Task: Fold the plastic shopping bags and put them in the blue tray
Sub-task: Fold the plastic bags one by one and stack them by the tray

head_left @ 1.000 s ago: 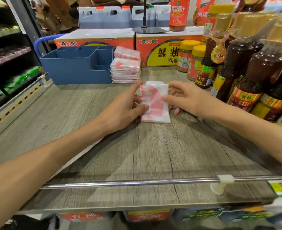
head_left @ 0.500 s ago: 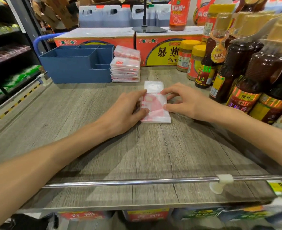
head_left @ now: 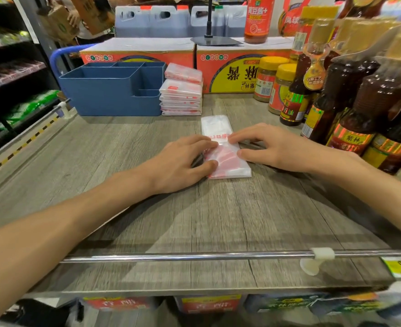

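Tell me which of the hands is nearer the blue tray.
Left. The left hand lies on the near-left side of the bag, closer to the blue tray at far left; the right hand lies further right.

Blue tray [head_left: 110, 95] interior hidden behind near wall; sauce bottles [head_left: 360, 95] cropped at right edge.

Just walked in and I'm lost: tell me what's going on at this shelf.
A person is folding a plastic shopping bag on the wooden shelf. The left hand and right hand press it flat from either side. A stack of folded bags sits beside the blue tray, not in it. Sauce bottles stand to the right.
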